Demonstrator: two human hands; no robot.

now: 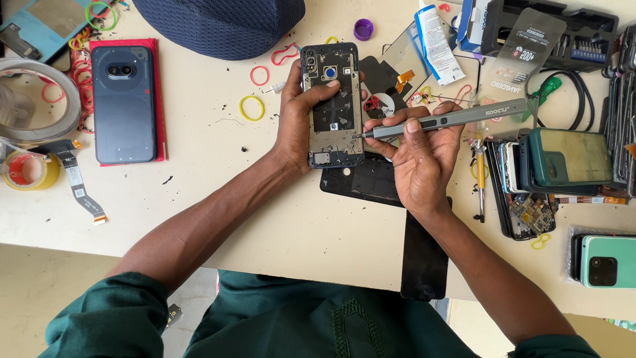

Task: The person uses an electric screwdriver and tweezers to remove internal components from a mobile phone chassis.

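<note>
On the table (199,192), screwdriver (444,121) lies crosswise, tip left.

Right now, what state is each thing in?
Opened phone: back off, insides exposed, held by left hand.
Electric screwdriver: gripped by right hand, tip at the phone's right edge.
Blue phone: face down, untouched.
Green phone: face down.

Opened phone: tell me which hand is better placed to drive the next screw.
Right. The right hand already holds the grey electric screwdriver, tip at the opened phone edge; the left hand is occupied with its grip steadying the phone.
</note>
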